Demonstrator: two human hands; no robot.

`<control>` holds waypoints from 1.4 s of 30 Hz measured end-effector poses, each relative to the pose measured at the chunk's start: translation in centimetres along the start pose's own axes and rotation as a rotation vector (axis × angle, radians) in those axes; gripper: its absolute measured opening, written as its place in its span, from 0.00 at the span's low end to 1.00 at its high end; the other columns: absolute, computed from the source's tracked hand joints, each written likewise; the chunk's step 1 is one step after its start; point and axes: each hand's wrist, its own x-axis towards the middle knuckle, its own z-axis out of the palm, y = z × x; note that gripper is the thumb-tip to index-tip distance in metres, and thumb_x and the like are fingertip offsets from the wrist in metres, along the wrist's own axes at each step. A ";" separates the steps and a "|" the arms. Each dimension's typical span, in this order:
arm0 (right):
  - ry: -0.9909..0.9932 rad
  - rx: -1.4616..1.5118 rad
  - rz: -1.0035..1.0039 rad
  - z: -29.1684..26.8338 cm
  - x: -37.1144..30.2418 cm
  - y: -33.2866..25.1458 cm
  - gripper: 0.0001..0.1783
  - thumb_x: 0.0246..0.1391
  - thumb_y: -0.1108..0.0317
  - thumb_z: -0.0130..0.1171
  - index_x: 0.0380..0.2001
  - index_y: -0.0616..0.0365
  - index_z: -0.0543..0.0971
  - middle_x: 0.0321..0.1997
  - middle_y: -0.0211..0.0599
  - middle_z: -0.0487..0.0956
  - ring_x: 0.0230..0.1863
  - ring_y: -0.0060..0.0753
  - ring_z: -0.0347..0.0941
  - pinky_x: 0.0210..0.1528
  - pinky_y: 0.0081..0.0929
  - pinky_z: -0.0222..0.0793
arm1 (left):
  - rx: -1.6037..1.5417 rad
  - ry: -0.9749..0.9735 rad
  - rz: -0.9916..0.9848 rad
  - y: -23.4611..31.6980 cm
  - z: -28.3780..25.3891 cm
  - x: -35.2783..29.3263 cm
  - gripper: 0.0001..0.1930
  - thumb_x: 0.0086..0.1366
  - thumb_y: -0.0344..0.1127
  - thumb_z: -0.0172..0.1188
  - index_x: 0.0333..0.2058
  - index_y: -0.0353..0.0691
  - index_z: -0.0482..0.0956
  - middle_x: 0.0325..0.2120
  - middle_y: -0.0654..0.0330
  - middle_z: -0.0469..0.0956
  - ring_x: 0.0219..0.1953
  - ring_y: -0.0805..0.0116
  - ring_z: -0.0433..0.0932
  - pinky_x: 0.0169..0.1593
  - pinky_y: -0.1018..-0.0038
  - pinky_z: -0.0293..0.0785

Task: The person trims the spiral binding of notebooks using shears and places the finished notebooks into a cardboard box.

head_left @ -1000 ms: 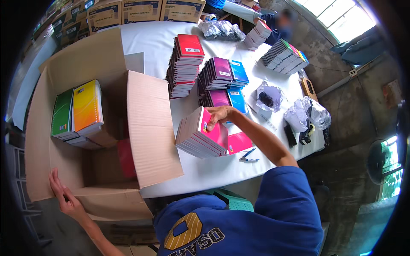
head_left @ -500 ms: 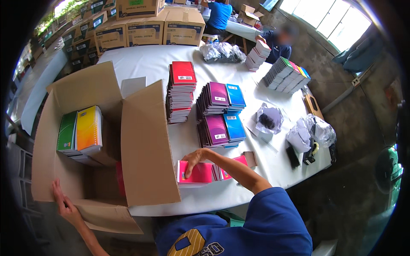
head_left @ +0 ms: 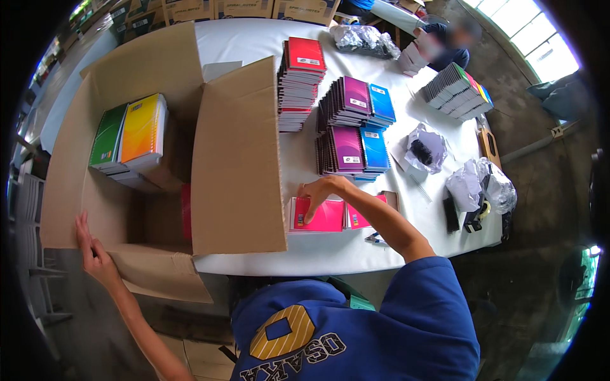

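My right hand (head_left: 318,193) grips a stack of pink-red spiral notebooks (head_left: 327,217) on the table, its thumb on the top cover and its fingers partly hidden. A second stack of pink-red notebooks (head_left: 359,216) lies just right of it, partly behind my forearm. To the left, a large open cardboard box (head_left: 240,171) holds green notebooks (head_left: 109,136) and yellow notebooks (head_left: 141,130) side by side, with a pink-red edge (head_left: 186,209) showing near its right wall. Against the box's near left corner rests my left hand (head_left: 95,254), its fingers stretched out.
Red notebooks (head_left: 306,54) form a tall pile behind the flap, beside purple notebooks (head_left: 346,143) and blue notebooks (head_left: 375,149). Crumpled wrapping (head_left: 464,184), a tape dispenser (head_left: 475,222) and a multicoloured notebook pile (head_left: 454,92) lie right. A person (head_left: 445,47) sits across the table.
The head view has tilted downward, so the table and box appear higher in it. Both hands keep nearly the same places on the box and the pink-red notebooks.
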 end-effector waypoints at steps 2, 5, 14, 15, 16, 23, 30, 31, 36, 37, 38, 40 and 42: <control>-0.032 -0.045 -0.039 0.1 0.9 0.3 0.41 0.32 0.39 0.75 0.46 0.57 0.80 0.44 0.43 0.80 0.47 0.44 0.77 0.48 0.35 0.74 | 0.049 0.013 0.060 0.0 0.0 0.2 0.27 0.63 0.16 0.37 0.61 0.32 0.66 0.55 0.55 0.75 0.57 0.62 0.72 0.54 0.77 0.66; -0.026 -0.098 -0.098 -0.2 0.1 0.1 0.40 0.37 0.39 0.71 0.45 0.61 0.79 0.46 0.50 0.79 0.46 0.45 0.76 0.47 0.38 0.72 | 0.054 0.045 0.088 -0.4 0.7 0.0 0.26 0.63 0.16 0.39 0.60 0.32 0.67 0.55 0.55 0.75 0.57 0.61 0.72 0.54 0.75 0.67; 0.443 -0.320 0.054 -10.6 -21.4 -16.4 0.03 0.49 0.67 0.63 0.27 0.53 0.81 0.32 0.32 0.80 0.39 0.35 0.77 0.42 0.35 0.70 | 0.053 0.052 0.064 0.5 0.0 0.4 0.24 0.65 0.18 0.41 0.61 0.28 0.63 0.54 0.48 0.75 0.57 0.56 0.72 0.62 0.67 0.62; 0.455 -0.358 -0.063 -12.1 -22.1 -22.2 0.03 0.50 0.69 0.61 0.28 0.54 0.81 0.32 0.33 0.80 0.40 0.36 0.77 0.42 0.37 0.70 | 0.045 0.049 0.099 0.3 -0.1 0.3 0.24 0.67 0.19 0.43 0.62 0.27 0.59 0.55 0.46 0.74 0.56 0.58 0.73 0.61 0.70 0.62; 0.387 -0.368 -0.177 -13.4 -21.4 -26.6 0.07 0.50 0.69 0.60 0.33 0.57 0.80 0.36 0.36 0.80 0.42 0.40 0.78 0.45 0.38 0.71 | 0.048 0.045 0.085 0.2 -0.2 0.1 0.24 0.67 0.19 0.43 0.62 0.27 0.59 0.55 0.46 0.74 0.56 0.58 0.73 0.61 0.70 0.62; -0.254 -0.864 -0.390 -10.9 5.7 -39.2 0.36 0.44 0.73 0.62 0.60 0.58 0.65 0.65 0.48 0.64 0.66 0.47 0.60 0.63 0.40 0.63 | -0.313 0.091 0.030 -0.7 -1.3 0.1 0.20 0.65 0.21 0.47 0.56 0.25 0.67 0.48 0.43 0.78 0.53 0.45 0.76 0.63 0.52 0.60; -0.404 -1.117 -0.397 -4.5 19.9 -28.7 0.28 0.47 0.70 0.60 0.55 0.56 0.69 0.60 0.40 0.68 0.63 0.41 0.63 0.64 0.42 0.60 | -0.552 -0.184 0.120 -3.4 -2.5 -2.2 0.31 0.65 0.15 0.41 0.67 0.35 0.48 0.58 0.45 0.69 0.61 0.44 0.67 0.65 0.53 0.58; -0.351 -1.112 -0.415 -4.3 19.8 -27.8 0.27 0.48 0.69 0.60 0.54 0.55 0.70 0.58 0.39 0.69 0.63 0.40 0.63 0.64 0.42 0.59 | -0.564 -0.234 0.109 -3.4 -2.9 -2.2 0.32 0.65 0.15 0.41 0.67 0.37 0.49 0.59 0.46 0.69 0.62 0.43 0.66 0.65 0.53 0.58; -0.114 -1.062 -0.435 -4.7 18.4 -25.6 0.20 0.51 0.67 0.57 0.49 0.53 0.74 0.53 0.32 0.72 0.60 0.35 0.66 0.64 0.44 0.58 | -0.606 -0.396 0.082 -4.0 -4.0 -1.7 0.36 0.62 0.13 0.41 0.68 0.43 0.48 0.60 0.49 0.67 0.63 0.42 0.64 0.64 0.53 0.59; -0.085 -1.052 -0.434 -4.7 18.1 -25.4 0.19 0.51 0.67 0.57 0.48 0.52 0.75 0.52 0.31 0.73 0.59 0.34 0.66 0.64 0.45 0.57 | -0.610 -0.404 0.085 -4.2 -3.9 -1.9 0.37 0.61 0.12 0.41 0.68 0.44 0.47 0.60 0.50 0.67 0.63 0.42 0.64 0.64 0.53 0.59; -0.055 -1.037 -0.428 -4.8 17.7 -25.1 0.17 0.52 0.66 0.56 0.47 0.52 0.76 0.51 0.30 0.74 0.59 0.33 0.67 0.64 0.45 0.57 | -0.616 -0.411 0.086 -4.3 -3.8 -2.1 0.38 0.61 0.12 0.41 0.68 0.44 0.47 0.61 0.50 0.67 0.64 0.42 0.63 0.64 0.53 0.59; -0.034 -1.047 -0.412 -4.9 16.7 -24.8 0.15 0.53 0.66 0.56 0.45 0.51 0.78 0.49 0.27 0.75 0.58 0.31 0.68 0.64 0.46 0.56 | -0.624 -0.420 0.089 -4.5 -3.6 -2.4 0.39 0.60 0.11 0.41 0.68 0.46 0.46 0.61 0.51 0.66 0.64 0.42 0.63 0.64 0.54 0.60; -0.048 -1.081 -0.401 -4.9 15.9 -24.4 0.15 0.54 0.64 0.54 0.46 0.49 0.78 0.49 0.25 0.75 0.59 0.29 0.67 0.65 0.46 0.53 | -0.625 -0.424 0.089 -4.6 -3.5 -2.4 0.41 0.59 0.11 0.42 0.69 0.47 0.45 0.62 0.52 0.66 0.64 0.42 0.63 0.63 0.54 0.60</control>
